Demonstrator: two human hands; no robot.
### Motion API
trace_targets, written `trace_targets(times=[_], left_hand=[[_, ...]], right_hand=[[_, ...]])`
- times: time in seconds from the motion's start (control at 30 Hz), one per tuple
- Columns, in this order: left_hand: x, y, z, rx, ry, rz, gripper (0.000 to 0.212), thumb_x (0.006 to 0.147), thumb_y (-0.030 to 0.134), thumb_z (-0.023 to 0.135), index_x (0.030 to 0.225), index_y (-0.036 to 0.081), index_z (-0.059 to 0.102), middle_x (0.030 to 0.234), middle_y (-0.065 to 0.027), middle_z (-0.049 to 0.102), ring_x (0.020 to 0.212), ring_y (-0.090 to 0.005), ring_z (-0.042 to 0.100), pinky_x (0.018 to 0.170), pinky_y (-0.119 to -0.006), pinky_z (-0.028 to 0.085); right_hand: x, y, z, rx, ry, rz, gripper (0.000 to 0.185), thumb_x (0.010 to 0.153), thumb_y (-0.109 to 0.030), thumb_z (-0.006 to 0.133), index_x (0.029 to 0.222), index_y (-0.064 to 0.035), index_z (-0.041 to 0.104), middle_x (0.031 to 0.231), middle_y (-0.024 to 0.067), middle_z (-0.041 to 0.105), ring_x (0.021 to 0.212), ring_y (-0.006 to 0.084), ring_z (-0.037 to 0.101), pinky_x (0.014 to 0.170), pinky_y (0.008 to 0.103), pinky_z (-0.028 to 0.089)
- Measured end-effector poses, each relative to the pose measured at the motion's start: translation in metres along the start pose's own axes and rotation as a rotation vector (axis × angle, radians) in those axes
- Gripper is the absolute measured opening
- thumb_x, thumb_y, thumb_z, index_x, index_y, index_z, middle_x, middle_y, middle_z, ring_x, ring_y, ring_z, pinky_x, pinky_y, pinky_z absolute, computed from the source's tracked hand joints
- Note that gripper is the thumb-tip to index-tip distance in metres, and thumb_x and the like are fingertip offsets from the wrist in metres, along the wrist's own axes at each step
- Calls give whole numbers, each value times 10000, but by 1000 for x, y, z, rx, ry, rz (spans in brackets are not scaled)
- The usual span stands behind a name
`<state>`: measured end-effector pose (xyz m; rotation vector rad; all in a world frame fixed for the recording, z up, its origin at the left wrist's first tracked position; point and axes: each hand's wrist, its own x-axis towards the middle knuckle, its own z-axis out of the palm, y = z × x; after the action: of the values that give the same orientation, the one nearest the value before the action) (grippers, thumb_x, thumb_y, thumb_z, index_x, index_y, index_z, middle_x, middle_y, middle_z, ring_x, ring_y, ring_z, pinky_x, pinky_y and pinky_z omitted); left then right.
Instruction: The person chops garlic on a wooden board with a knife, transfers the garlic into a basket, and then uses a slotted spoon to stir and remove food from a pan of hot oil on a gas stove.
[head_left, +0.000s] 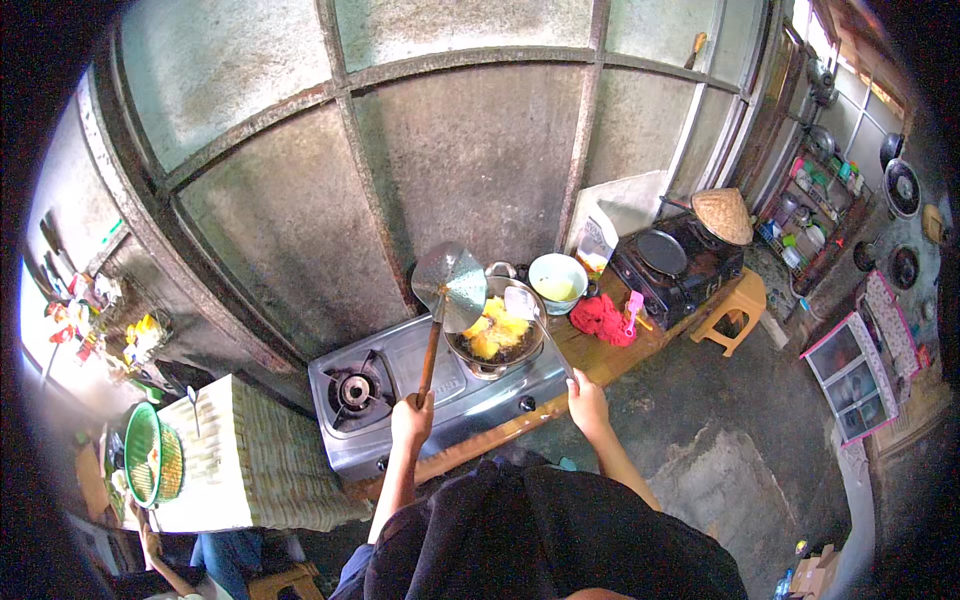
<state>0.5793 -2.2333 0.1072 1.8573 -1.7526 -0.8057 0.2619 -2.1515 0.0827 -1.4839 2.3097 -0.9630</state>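
My left hand (412, 421) grips the wooden handle of a wide metal skimmer (452, 281), its perforated head raised at the left edge of the frying pan. In my right hand (587, 405) is the handle of a metal spatula (520, 302), whose blade is over the far right part of the pan. Yellow-orange frying food (495, 328) lies in dark oil in the wok-like pan (538, 346). The pan stands on the right burner of a silver two-burner gas stove (420, 351). The skimmer head hides part of the pan's left rim.
Right of the pan are a pale bowl (559, 279) with yellowish liquid, a red cloth (598, 319) and a black stove (701, 259). The left burner (355, 389) is bare. A green basket (142, 454) is on the left table, near another person's hand (150, 541). A yellow stool (735, 315) stands right.
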Motion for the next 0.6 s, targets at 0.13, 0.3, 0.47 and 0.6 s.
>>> trace_targets(times=[0.13,0.3,0.47,0.6], left_hand=[[1,2,1,-28,29,-19,448,856,424,567,796,-14,638,715,-253,605,731,-416,618,649,-456,475],[2,-4,0,-54,22,-30,441,854,420,574,792,-11,638,701,-248,603,712,-409,617,637,-450,471],[-1,-2,-5,-19,58,22,447,856,418,573,781,-19,630,684,-242,597,687,-407,611,624,-444,465],[5,-10,-3,-62,36,-23,458,857,421,570,762,-25,616,674,-244,588,673,-406,605,616,-448,460]], right_hand=[[6,6,4,-73,-10,-15,342,912,-262,495,1181,-60,558,856,248,640,788,431,615,695,505,488],[3,-11,-3,-77,-30,3,332,904,-252,510,1159,-49,572,881,238,641,813,415,617,704,485,490],[-2,-11,-10,-116,-113,22,339,903,-252,504,1152,-35,578,869,238,644,803,418,618,705,492,491],[-4,-3,-6,-91,-61,-17,317,897,-245,514,1138,-52,584,863,232,643,800,411,618,702,488,487]])
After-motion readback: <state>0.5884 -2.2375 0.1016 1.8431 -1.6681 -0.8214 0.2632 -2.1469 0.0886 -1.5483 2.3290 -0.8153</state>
